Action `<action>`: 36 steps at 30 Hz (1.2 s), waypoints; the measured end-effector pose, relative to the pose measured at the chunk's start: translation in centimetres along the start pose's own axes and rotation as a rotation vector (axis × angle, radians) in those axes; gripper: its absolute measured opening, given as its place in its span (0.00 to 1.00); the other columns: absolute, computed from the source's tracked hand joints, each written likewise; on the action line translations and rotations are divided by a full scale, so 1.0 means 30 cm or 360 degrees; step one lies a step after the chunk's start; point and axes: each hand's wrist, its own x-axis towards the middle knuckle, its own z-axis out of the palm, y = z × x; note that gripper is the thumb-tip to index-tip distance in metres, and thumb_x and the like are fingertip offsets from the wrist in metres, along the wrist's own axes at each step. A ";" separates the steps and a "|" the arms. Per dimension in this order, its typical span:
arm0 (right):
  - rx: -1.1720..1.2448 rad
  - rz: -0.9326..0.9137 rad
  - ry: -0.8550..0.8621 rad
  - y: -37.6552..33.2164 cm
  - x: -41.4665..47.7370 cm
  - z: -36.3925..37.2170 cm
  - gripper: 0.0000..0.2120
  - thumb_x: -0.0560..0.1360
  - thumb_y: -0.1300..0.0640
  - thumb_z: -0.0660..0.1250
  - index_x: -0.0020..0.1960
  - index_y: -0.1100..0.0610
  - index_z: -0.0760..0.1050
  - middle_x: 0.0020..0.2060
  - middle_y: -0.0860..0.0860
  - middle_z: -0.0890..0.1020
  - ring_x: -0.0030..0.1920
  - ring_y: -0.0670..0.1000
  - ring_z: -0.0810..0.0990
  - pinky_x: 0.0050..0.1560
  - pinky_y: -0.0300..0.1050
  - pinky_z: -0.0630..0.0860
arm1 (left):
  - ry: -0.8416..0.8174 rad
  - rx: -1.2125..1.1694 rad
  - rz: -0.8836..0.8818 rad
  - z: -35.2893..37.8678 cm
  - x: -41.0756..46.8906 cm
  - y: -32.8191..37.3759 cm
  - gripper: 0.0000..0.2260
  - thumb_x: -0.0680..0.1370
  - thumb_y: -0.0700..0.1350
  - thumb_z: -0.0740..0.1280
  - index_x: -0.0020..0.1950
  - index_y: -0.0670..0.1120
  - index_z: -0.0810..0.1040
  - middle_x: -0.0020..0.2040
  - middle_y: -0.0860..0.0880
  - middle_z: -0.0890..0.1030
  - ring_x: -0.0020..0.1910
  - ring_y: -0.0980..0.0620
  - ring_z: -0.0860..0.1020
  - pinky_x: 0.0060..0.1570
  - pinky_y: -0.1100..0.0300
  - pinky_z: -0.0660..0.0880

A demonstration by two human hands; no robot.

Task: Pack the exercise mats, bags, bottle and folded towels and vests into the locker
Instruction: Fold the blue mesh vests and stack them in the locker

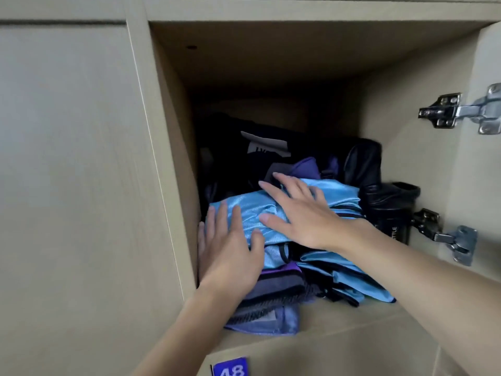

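Both hands press flat on the blue vests (252, 210) inside the locker (176, 147). The left hand (230, 251) and right hand (301, 213) have fingers straight and spread apart. A black bottle (390, 213) stands beside the vests.

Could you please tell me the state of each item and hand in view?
Locker: open.
Vests: folded, stacked inside, pressed by both hands.
Towels: folded, beneath the vests.
Bottle: standing by the right wall.
Bag: lying at the back.
Left hand: flat on the vests.
Right hand: flat on the vests.
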 end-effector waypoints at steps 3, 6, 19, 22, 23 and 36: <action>-0.0072 -0.0232 0.0116 0.023 -0.017 0.008 0.30 0.78 0.33 0.46 0.77 0.39 0.49 0.78 0.44 0.51 0.77 0.49 0.47 0.75 0.53 0.47 | -0.0030 0.0091 0.0010 0.008 0.005 -0.006 0.30 0.82 0.59 0.49 0.81 0.49 0.48 0.82 0.49 0.45 0.80 0.50 0.40 0.78 0.51 0.40; -0.0185 -0.0242 -0.0018 0.036 -0.019 0.047 0.34 0.73 0.30 0.37 0.77 0.39 0.53 0.78 0.42 0.55 0.78 0.47 0.49 0.76 0.52 0.45 | -0.0043 0.0359 0.0050 0.036 0.008 -0.017 0.31 0.81 0.62 0.47 0.81 0.51 0.46 0.81 0.48 0.49 0.80 0.45 0.44 0.77 0.47 0.43; -0.0299 -0.0090 -0.0072 0.039 -0.051 0.073 0.32 0.76 0.33 0.34 0.78 0.40 0.43 0.79 0.43 0.46 0.79 0.50 0.41 0.76 0.60 0.40 | -0.0261 0.0490 0.0015 0.049 0.047 -0.022 0.30 0.81 0.62 0.43 0.81 0.52 0.46 0.81 0.44 0.50 0.79 0.41 0.45 0.77 0.45 0.43; -0.0297 -0.0082 -0.0113 0.036 -0.042 0.058 0.31 0.76 0.33 0.36 0.78 0.40 0.42 0.79 0.44 0.46 0.78 0.50 0.40 0.76 0.60 0.40 | -0.0310 0.0490 0.0018 0.035 0.049 -0.019 0.30 0.81 0.62 0.43 0.81 0.52 0.45 0.81 0.44 0.49 0.79 0.41 0.45 0.77 0.44 0.42; -0.0295 -0.0076 -0.0127 0.032 -0.046 0.053 0.31 0.77 0.34 0.37 0.78 0.40 0.42 0.79 0.44 0.45 0.78 0.49 0.40 0.75 0.61 0.39 | -0.0325 0.0492 0.0026 0.031 0.049 -0.017 0.30 0.81 0.63 0.43 0.81 0.52 0.45 0.81 0.43 0.49 0.79 0.41 0.44 0.77 0.44 0.42; -0.0112 0.0173 -0.0041 -0.059 -0.287 -0.144 0.28 0.82 0.40 0.49 0.79 0.44 0.47 0.79 0.48 0.49 0.78 0.49 0.43 0.77 0.58 0.45 | -0.0156 0.0319 0.0201 -0.157 -0.047 0.099 0.30 0.79 0.62 0.50 0.78 0.50 0.59 0.78 0.43 0.60 0.78 0.40 0.53 0.75 0.39 0.48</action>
